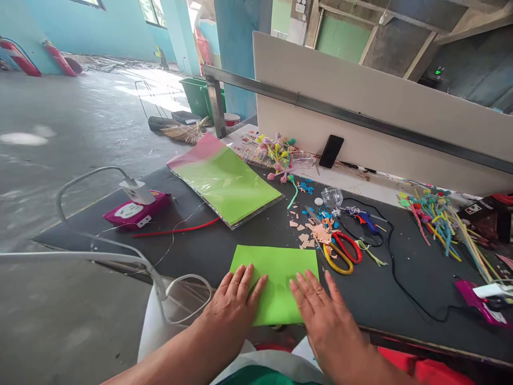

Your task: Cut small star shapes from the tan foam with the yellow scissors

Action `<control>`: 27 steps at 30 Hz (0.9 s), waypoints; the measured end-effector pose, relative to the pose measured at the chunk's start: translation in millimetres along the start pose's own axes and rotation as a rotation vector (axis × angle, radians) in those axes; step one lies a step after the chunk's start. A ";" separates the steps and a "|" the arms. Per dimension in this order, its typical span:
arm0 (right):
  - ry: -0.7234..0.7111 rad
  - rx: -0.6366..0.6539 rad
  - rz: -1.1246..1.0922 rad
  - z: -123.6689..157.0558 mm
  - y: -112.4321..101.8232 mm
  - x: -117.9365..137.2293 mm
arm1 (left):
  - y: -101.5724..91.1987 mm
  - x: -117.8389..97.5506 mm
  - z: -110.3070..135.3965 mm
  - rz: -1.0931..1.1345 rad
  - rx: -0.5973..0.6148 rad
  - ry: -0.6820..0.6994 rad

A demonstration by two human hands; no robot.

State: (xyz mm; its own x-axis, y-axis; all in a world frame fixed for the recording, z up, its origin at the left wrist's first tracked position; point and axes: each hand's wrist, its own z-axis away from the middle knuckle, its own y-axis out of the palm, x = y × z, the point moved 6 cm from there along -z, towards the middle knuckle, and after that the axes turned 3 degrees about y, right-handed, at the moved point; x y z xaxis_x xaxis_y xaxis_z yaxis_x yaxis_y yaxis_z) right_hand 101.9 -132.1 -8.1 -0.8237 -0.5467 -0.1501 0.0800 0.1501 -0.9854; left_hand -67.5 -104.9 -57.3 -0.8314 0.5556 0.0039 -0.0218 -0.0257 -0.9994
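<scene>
Two open bare hands, the left hand (228, 315) and the right hand (324, 321), lie flat with fingers spread on one rectangular lime-green paper sheet (278, 283) at the near edge of the black worktop (360, 302). Just right of the sheet, one pair of red-and-yellow-handled scissors (340, 254); toward the far edge, one plastic-wrapped green-and-pink paper stack (224, 182)

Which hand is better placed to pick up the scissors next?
Right, probably: the right hand rests on the green paper beside the red-and-yellow scissors; the left hand sits farther away.
</scene>
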 end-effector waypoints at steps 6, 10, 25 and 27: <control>0.057 -0.096 -0.044 -18.0 23.9 23.9 | -18.5 -8.2 -4.2 -0.011 -0.037 -0.110; 0.075 -0.080 -0.028 -18.7 26.3 21.7 | -34.7 -44.7 -17.2 -0.032 -0.170 0.121; 0.023 -0.024 -0.069 -4.8 34.4 1.1 | -14.4 63.8 26.8 -0.036 -0.187 0.027; 0.028 -0.025 -0.073 -3.2 34.9 -2.9 | -16.3 72.5 29.5 -0.044 -0.211 0.010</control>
State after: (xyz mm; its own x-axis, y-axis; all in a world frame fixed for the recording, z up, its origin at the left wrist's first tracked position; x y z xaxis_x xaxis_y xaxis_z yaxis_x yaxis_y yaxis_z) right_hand 105.3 -122.6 -41.8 -0.8422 -0.5338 -0.0756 0.0055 0.1318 -0.9913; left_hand -143.8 -88.7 -39.7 -0.8266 0.5607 0.0485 0.0598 0.1731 -0.9831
